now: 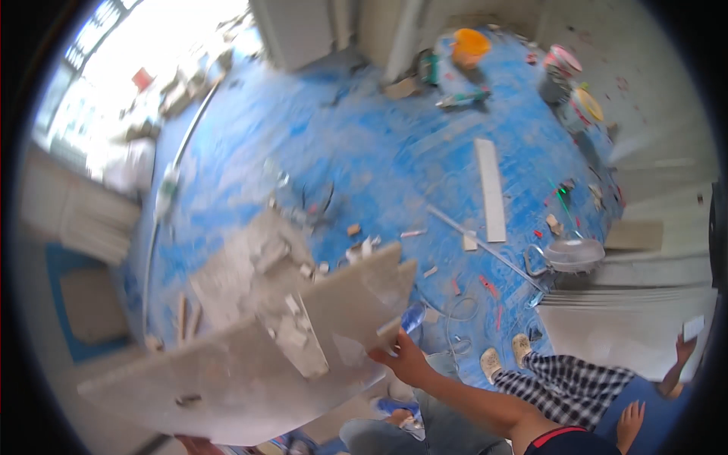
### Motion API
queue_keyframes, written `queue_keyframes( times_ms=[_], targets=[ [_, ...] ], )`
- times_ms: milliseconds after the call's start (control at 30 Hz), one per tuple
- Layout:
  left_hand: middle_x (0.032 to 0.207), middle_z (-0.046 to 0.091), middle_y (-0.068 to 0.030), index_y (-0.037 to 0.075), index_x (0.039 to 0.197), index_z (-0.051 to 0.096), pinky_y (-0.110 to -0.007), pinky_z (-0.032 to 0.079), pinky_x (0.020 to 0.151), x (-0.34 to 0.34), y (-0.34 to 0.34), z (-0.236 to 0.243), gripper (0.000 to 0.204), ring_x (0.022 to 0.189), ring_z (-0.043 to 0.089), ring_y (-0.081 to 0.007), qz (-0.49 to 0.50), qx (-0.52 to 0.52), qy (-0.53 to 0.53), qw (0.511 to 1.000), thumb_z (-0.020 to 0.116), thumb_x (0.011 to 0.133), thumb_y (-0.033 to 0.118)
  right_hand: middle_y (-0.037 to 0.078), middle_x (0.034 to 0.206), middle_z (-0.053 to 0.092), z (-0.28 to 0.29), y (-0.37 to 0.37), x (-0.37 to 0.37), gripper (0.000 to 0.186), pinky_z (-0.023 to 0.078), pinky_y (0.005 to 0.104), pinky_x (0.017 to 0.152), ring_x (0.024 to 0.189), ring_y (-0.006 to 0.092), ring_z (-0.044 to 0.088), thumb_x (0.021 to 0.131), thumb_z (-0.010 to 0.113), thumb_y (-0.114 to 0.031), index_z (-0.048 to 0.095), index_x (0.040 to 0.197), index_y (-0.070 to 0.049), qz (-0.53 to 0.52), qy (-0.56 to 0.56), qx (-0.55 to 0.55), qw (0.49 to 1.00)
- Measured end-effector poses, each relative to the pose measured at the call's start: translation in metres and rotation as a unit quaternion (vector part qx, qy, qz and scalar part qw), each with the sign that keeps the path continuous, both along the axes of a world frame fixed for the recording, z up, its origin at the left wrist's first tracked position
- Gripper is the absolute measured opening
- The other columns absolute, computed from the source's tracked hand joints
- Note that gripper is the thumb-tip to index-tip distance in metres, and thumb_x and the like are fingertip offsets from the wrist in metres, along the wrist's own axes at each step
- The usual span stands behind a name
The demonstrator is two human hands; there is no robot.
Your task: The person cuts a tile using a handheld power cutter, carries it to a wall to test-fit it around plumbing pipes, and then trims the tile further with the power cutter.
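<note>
Dusty blue floor (379, 152): strewn with pale rubble (269, 250)
Large flat pale-grey board (227, 371): above the floor, spanning lower left to centre
Right hand (408, 362): pinching the board's right-hand edge
Left hand (199, 446): at the board's lower edge, mostly cut off; cannot tell its grip
Right side: person in black-and-white checked trousers (565, 387) near stacked pale flat boards (622, 318)

Plank (491, 191) on floor (394, 155), right of panel (246, 368)
</note>
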State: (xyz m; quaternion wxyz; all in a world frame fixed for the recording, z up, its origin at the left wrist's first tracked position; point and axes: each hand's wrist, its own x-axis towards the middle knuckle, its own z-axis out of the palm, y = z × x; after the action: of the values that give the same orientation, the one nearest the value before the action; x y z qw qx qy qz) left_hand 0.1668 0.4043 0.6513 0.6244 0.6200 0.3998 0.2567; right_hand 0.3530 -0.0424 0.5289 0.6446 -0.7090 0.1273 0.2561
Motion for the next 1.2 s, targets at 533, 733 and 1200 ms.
queue_keyframes(
  times_ms=[533,733,1200],
  targets=[
    [0.105,0.063,-0.0197,-0.003,0.113,0.06,-0.043,0.05,0.081,0.515,-0.332,0.198,0.057,0.091,0.062,-0.0309,-0.457,-0.26,-0.176,0.832,0.059,0.09,0.048,0.013,0.12,0.048,0.335,-0.199,0.138,0.064,0.037,0.0378,0.101,0.117,0.0278,0.047,0.074,0.082,-0.023,0.047,0.125,-0.006,-0.363,-0.289,-0.11,0.879],
    [0.102,0.063,-0.0187,-0.003,0.113,0.06,-0.041,0.051,0.08,0.607,-0.479,0.216,0.052,0.089,0.062,-0.0294,-0.6,-0.291,-0.15,0.73,0.058,0.091,0.045,0.018,0.117,0.047,0.351,-0.243,0.195,0.066,0.037,0.0408,0.099,0.115,0.0357,0.045,0.07,0.083,-0.03,0.047,0.119,-0.004,-0.39,-0.326,-0.106,0.854],
    [0.096,0.063,-0.0164,-0.002,0.112,0.059,-0.037,0.052,0.076,0.908,-0.639,0.213,0.042,0.084,0.061,-0.0257,-0.706,-0.278,-0.095,0.644,0.055,0.093,0.035,0.018,0.119,0.049,0.331,-0.311,0.451,0.067,0.041,0.0405,0.095,0.114,0.0349,0.049,0.068,0.084,-0.035,0.052,0.118,-0.002,-0.462,-0.128,-0.167,0.862]
  ],
)
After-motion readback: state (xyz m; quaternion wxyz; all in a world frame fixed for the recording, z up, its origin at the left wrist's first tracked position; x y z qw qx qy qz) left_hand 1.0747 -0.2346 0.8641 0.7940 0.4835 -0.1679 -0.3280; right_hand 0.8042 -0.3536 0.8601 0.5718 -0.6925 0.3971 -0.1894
